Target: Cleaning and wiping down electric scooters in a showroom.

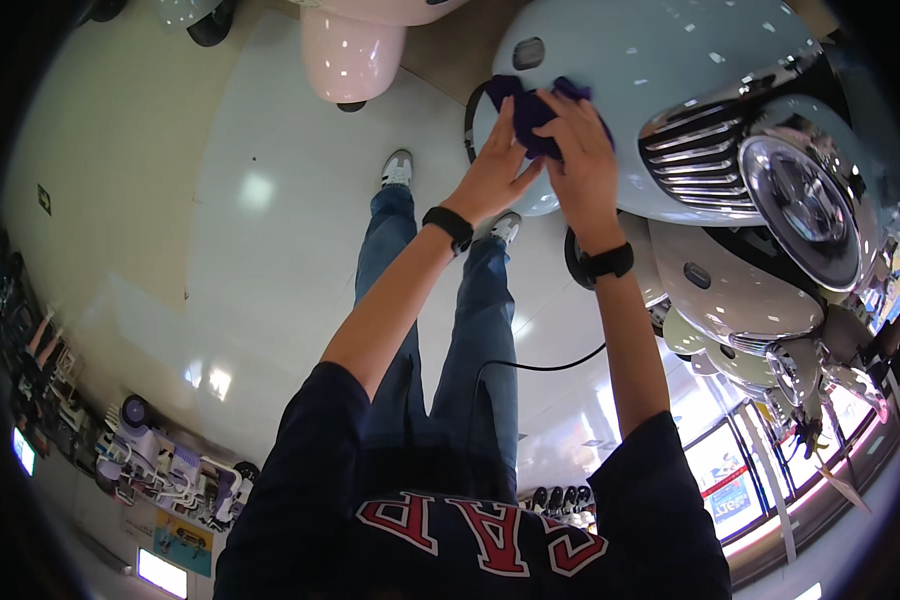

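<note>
A dark purple cloth (538, 125) is bunched against the front panel of a pale blue scooter (610, 60). My left hand (492, 172) holds the near left side of the cloth, its thumb toward the right hand. From the right, my right hand (582, 155) presses on the cloth with its fingers bent over it. Folds hide parts of the fingertips. To the right of the hands, the scooter carries a chrome grille (705, 155) and a round chrome headlight (802, 200).
A pink scooter (355, 50) stands ahead on the left. More scooters, including a beige one (740, 285), line the right side. A thin black cable (545, 368) arcs beside my legs. Shelves of goods (175, 465) run along the lower left wall.
</note>
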The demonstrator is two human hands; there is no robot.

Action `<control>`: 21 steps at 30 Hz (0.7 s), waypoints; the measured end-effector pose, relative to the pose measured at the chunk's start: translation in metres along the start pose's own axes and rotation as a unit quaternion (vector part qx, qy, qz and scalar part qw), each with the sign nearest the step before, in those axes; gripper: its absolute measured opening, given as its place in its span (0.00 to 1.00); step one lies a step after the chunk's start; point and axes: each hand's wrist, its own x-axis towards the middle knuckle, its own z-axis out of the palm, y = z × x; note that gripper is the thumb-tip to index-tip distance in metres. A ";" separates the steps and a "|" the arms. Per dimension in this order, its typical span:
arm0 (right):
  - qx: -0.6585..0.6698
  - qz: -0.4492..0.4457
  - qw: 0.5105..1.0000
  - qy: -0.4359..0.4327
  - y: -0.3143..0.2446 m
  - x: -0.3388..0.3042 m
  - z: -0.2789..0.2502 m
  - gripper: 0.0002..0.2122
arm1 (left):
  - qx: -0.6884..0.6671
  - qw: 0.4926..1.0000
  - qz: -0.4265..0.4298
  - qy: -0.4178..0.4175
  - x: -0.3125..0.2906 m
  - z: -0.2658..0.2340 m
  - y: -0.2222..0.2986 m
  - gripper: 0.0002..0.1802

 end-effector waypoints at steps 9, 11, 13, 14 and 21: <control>0.038 -0.026 0.999 -0.013 0.037 -0.084 -0.049 0.15 | 0.016 0.999 -0.015 0.045 -0.031 0.085 0.053 0.32; 0.012 -0.026 1.000 -0.002 0.044 -0.108 -0.069 0.11 | 0.008 0.998 -0.013 0.059 -0.030 0.099 0.077 0.30; 0.006 -0.028 1.000 0.012 0.054 -0.124 -0.085 0.12 | 0.097 0.993 0.014 0.072 -0.026 0.110 0.093 0.37; 0.018 -0.024 0.999 0.028 0.059 -0.132 -0.093 0.13 | 0.099 0.992 0.018 0.070 -0.024 0.116 0.103 0.37; 0.043 0.053 0.972 0.227 0.094 -0.178 -0.136 0.21 | 0.118 0.988 0.097 0.011 0.008 0.132 0.168 0.38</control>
